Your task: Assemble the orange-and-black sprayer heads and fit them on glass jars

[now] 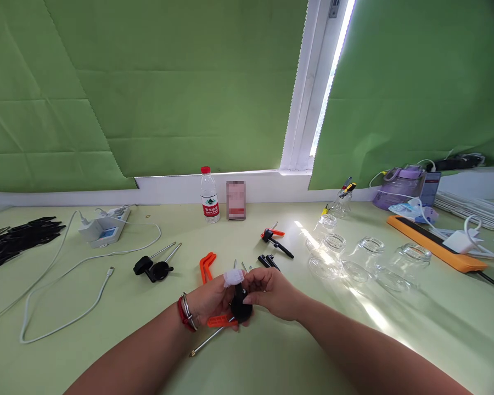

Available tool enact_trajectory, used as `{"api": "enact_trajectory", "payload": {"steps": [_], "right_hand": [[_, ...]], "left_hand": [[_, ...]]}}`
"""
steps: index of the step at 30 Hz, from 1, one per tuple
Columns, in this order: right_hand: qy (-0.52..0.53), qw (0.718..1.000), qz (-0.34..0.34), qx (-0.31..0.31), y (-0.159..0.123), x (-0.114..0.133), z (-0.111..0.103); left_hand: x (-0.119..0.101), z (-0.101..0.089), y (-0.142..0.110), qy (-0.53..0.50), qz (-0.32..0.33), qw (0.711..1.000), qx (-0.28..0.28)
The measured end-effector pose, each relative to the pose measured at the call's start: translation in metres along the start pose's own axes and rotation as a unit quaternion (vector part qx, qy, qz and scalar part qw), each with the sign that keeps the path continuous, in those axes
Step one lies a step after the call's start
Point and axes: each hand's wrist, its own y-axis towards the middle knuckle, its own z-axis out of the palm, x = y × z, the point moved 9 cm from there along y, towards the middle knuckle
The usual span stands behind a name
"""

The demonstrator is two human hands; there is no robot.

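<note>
My left hand (219,300) is wrapped around a black round-headed part (241,308), whose kind I cannot make out. A metal rod (208,341) sticks out from it toward the lower left, beside an orange piece (221,321) at my left fingers. White wrapping covers one left fingertip. With thumb and fingers pinched, my right hand (275,293) touches the upper right of the black part; anything small between those fingertips is hidden. Just beyond the hands lie another orange piece (207,266), black handles (268,261) and a few small metal pieces.
Two black round-headed parts with rods (158,267) lie left, near a white cable (94,312). A black-and-orange tool (278,241), several glass jars (366,258) and an orange power strip (436,244) are to the right. A water bottle (209,197) stands behind.
</note>
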Motion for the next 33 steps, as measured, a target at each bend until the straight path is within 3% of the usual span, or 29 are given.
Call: {"api": "enact_trajectory", "payload": {"steps": [13,22,33], "right_hand": [[0.021,1.0,-0.005,-0.008,-0.002,0.01,0.003],[0.007,1.0,-0.005,-0.011,-0.002,0.005,0.001],[0.034,0.999,0.013,-0.029,-0.002,-0.001,-0.003]], "left_hand": [[-0.005,0.009,-0.001,0.003,-0.009,0.999,0.05],[-0.001,0.003,0.001,-0.031,-0.021,0.999,0.009],[0.0,0.004,0.003,-0.037,-0.029,0.999,0.013]]}}
